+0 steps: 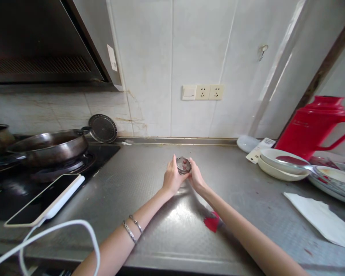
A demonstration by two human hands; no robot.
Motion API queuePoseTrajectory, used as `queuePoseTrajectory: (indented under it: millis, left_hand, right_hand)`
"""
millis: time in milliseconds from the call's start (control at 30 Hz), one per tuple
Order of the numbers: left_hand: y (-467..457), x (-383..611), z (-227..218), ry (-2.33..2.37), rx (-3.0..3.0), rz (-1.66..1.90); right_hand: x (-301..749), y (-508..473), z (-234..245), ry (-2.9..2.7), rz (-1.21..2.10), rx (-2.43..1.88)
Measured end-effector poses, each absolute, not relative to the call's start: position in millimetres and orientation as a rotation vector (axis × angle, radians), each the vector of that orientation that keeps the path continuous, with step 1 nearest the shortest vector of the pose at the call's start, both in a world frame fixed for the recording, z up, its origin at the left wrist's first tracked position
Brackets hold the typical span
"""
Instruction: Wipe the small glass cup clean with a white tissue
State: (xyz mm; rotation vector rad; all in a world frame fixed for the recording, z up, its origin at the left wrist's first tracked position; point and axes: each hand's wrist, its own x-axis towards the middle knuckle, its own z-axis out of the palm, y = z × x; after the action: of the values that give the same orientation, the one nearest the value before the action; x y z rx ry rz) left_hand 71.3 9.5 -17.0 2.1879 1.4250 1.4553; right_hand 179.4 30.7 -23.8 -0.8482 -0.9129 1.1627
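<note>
A small round clear cup, looking like glass with a dark patterned rim point(183, 165), is at the middle of the steel counter point(149, 199). My left hand point(172, 177) curves round its left side, with two bracelets on that wrist. From the right, my right hand point(196, 175) presses against the other side. Both hands are closed on the cup, and the fingers partly hide its lower part. Reddish spots show through it; whether they are inside or on the wall I cannot tell. A red patch point(212, 221) shows on the counter beside my right forearm.
Left, a metal pan point(50, 147) sits on the black stove, near a phone point(46, 201) with a white cable point(83, 222). A red thermos point(310, 128), stacked bowls point(281, 172) with a spoon, a plate point(330, 189) and a white paper point(322, 220) occupy the right. Wall sockets point(209, 92) are behind.
</note>
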Motion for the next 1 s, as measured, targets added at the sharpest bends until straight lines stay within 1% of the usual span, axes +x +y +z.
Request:
queuePoseTrajectory:
  millis: [200, 333, 500, 600, 733, 933, 1000]
  left_hand:
    - [7.4, 73.5, -16.0, 1.402, 2.101, 1.419]
    - [7.4, 76.6, -16.6, 1.263, 2.059, 1.354]
    - [12.6, 76.0, -11.8, 1.056, 1.883, 1.392]
    - [13.9, 73.3, -7.9, 1.082, 1.832, 1.396]
    - [11.8, 70.7, -6.9, 1.158, 1.939, 1.368]
    - [8.5, 69.4, -10.8, 1.110, 1.957, 1.234]
    - [8.5, 69.3, -12.2, 1.173, 1.945, 1.184]
  right_hand:
    - [176.3, 43.0, -18.6, -0.856, 1.203, -0.911]
    - [193.5, 49.4, -13.4, -0.874, 1.178, -0.944]
    - [209.8, 49.8, -6.4, -0.936, 1.136, -0.970]
    - [210.9, 48.3, -6.2, -0.973, 1.131, -0.990]
    - [209.3, 46.2, -8.0, -1.057, 1.157, -0.981]
    - [205.7, 44.5, -16.6, -1.100, 1.205, -0.968]
    - [204.4, 44.9, -20.5, -1.092, 1.204, -0.968]
